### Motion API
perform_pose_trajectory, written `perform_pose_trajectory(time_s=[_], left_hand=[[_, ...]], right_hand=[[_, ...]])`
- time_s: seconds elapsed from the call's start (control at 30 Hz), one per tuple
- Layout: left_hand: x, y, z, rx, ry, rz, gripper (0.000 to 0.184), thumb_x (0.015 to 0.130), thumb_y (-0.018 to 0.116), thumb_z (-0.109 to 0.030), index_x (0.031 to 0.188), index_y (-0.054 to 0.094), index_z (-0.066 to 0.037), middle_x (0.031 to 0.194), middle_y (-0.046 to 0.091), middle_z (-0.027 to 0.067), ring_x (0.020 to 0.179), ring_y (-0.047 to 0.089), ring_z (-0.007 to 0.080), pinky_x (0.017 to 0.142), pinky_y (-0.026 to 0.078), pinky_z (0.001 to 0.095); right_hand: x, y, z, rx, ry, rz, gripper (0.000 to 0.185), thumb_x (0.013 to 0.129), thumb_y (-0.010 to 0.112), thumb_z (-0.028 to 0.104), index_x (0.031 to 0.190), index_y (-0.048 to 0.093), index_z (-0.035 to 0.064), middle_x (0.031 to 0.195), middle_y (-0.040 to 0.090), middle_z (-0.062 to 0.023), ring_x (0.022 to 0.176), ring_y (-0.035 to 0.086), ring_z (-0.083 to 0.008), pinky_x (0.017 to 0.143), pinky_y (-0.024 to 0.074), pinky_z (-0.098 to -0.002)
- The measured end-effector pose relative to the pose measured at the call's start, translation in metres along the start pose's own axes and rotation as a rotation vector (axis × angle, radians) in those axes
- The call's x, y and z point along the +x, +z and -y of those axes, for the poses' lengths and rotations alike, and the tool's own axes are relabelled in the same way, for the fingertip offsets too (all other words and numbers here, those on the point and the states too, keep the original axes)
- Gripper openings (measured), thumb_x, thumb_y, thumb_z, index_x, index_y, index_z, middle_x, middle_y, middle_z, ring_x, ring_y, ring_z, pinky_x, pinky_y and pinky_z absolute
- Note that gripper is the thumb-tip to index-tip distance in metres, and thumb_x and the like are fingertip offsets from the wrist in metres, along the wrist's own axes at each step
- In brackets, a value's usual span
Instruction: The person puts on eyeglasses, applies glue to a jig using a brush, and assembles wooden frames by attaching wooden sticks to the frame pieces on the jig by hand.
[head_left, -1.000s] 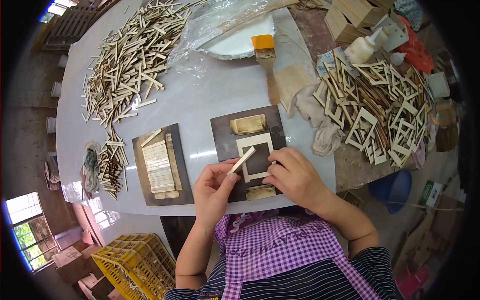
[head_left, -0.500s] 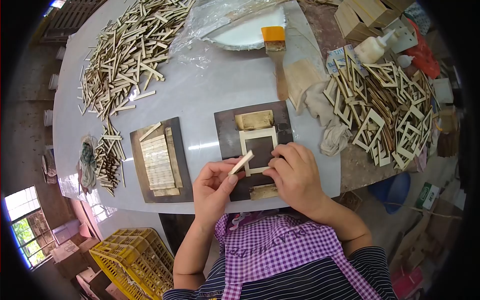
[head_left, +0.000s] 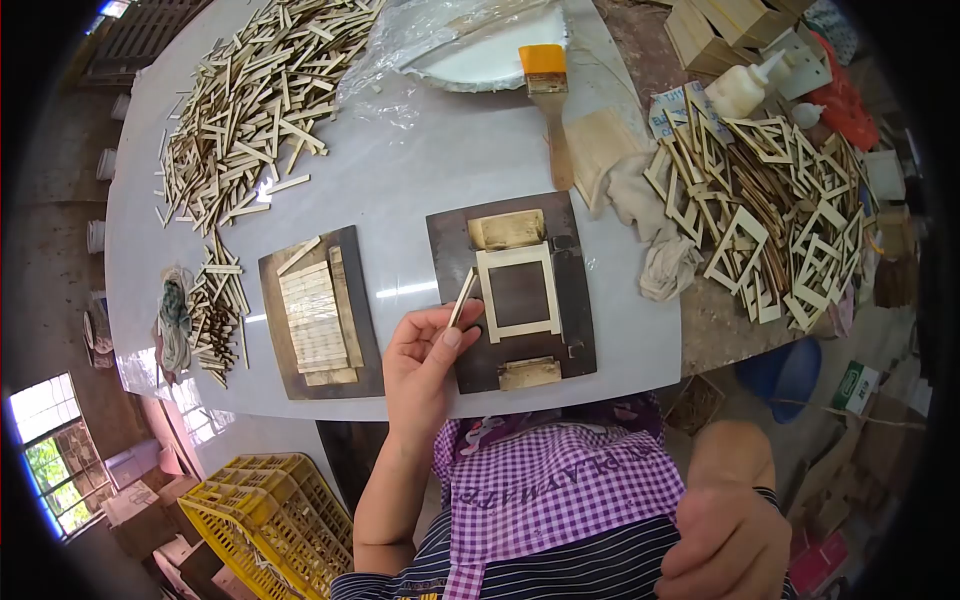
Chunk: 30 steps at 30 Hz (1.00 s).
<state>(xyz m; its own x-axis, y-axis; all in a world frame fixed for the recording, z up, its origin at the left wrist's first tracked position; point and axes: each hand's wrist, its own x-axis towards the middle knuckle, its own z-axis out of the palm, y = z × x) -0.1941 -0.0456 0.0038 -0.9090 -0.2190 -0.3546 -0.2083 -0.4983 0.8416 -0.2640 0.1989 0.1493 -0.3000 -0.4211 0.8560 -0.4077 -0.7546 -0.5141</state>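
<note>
My left hand pinches a few thin wooden strips upright at the left edge of a dark board. On that board a pale rectangular wooden frame lies between two stained wooden blocks, the upper block and the lower block. My right hand is low at the right, over the striped clothing and away from the board, with its fingers curled; whether it holds anything is hidden. Left of my left hand, a second board carries a row of strips side by side.
Loose strips are heaped at the upper left, with a smaller pile below. A brush lies near a white plastic-covered tray. Cloths, many wooden frames and a glue bottle are at the right.
My right hand has left the frame and moved down and right to my body. The strips in my left hand now stand more upright, and the frame on the board is uncovered.
</note>
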Motion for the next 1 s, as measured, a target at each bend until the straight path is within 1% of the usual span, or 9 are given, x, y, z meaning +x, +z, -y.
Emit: perform_pose_trajectory(time_s=[0.1,0.13,0.23,0.4,0.5,0.57,0.67,0.8,1.0], left_hand=[[-0.002,0.001,0.002,0.008,0.009,0.001,0.021,0.101,0.064,-0.008,0.120,0.060,0.001,0.128,0.068,0.0172,0.125,0.064,0.0242,0.104,0.053,0.0360],[-0.002,0.001,0.001,0.015,0.018,0.003,0.021,0.101,0.064,-0.008,0.120,0.060,0.000,0.129,0.068,0.0169,0.125,0.064,0.0240,0.105,0.052,0.0358],[-0.002,0.001,0.004,0.016,0.026,-0.008,0.017,0.102,0.062,-0.006,0.118,0.059,0.000,0.128,0.068,0.0178,0.126,0.064,0.0279,0.104,0.054,0.0352],[-0.001,0.003,0.001,0.015,0.020,-0.022,0.016,0.102,0.061,-0.005,0.117,0.059,0.000,0.127,0.068,0.0180,0.126,0.064,0.0301,0.103,0.055,0.0349],[-0.001,0.003,0.001,0.024,0.019,-0.016,0.016,0.102,0.061,-0.005,0.117,0.059,0.000,0.127,0.068,0.0179,0.125,0.065,0.0302,0.102,0.056,0.0348],[0.001,0.003,0.000,0.022,0.022,-0.010,0.016,0.102,0.061,-0.005,0.117,0.059,0.000,0.126,0.068,0.0179,0.125,0.065,0.0303,0.101,0.056,0.0348],[0.000,0.001,0.001,0.009,0.023,-0.005,0.018,0.102,0.062,-0.007,0.119,0.059,0.000,0.126,0.069,0.0167,0.121,0.066,0.0259,0.101,0.055,0.0349],[0.001,0.001,0.002,-0.019,0.017,-0.001,0.018,0.102,0.062,-0.006,0.119,0.059,0.000,0.125,0.069,0.0169,0.120,0.067,0.0268,0.100,0.056,0.0346],[0.003,0.001,0.001,-0.036,0.015,0.010,0.018,0.103,0.061,-0.006,0.119,0.059,0.001,0.124,0.069,0.0170,0.119,0.067,0.0267,0.099,0.056,0.0344]], right_hand=[[-0.006,0.007,0.001,0.105,-0.028,0.061,0.015,0.095,0.057,0.009,0.083,0.064,0.0050,0.084,0.066,-0.0097,0.059,0.055,-0.0201,0.052,0.0418,-0.0349],[-0.010,0.011,0.001,0.110,-0.034,0.062,0.015,0.095,0.057,0.009,0.083,0.064,0.0050,0.084,0.066,-0.0097,0.059,0.055,-0.0201,0.052,0.0418,-0.0349],[-0.025,0.023,0.008,0.068,0.208,0.228,0.015,0.094,0.059,0.008,0.080,0.064,0.0041,0.085,0.066,-0.0098,0.059,0.053,-0.0202,0.050,0.0412,-0.0342],[-0.025,0.023,0.009,0.103,0.236,0.219,0.021,0.095,0.059,0.010,0.076,0.061,0.0033,0.078,0.061,-0.0102,0.059,0.055,-0.0238,0.050,0.0416,-0.0352],[-0.027,0.028,0.004,0.187,0.417,0.302,0.026,0.098,0.059,0.014,0.073,0.057,0.0037,0.072,0.054,-0.0092,0.061,0.056,-0.0272,0.052,0.0427,-0.0378],[-0.028,0.034,0.003,0.204,0.432,0.301,0.026,0.097,0.060,0.015,0.074,0.057,0.0038,0.072,0.053,-0.0096,0.062,0.056,-0.0281,0.053,0.0431,-0.0384],[-0.028,0.039,-0.001,0.271,0.475,0.303,0.026,0.097,0.062,0.017,0.076,0.055,0.0040,0.072,0.050,-0.0102,0.063,0.057,-0.0297,0.054,0.0437,-0.0397],[-0.022,0.033,-0.007,0.252,0.446,0.363,0.021,0.095,0.065,0.018,0.081,0.057,0.0045,0.076,0.052,-0.0109,0.065,0.057,-0.0295,0.055,0.0448,-0.0405],[-0.014,0.006,-0.005,0.506,0.524,0.547,0.023,0.093,0.070,0.022,0.085,0.057,0.0043,0.078,0.054,-0.0100,0.067,0.059,-0.0296,0.057,0.0466,-0.0415]])
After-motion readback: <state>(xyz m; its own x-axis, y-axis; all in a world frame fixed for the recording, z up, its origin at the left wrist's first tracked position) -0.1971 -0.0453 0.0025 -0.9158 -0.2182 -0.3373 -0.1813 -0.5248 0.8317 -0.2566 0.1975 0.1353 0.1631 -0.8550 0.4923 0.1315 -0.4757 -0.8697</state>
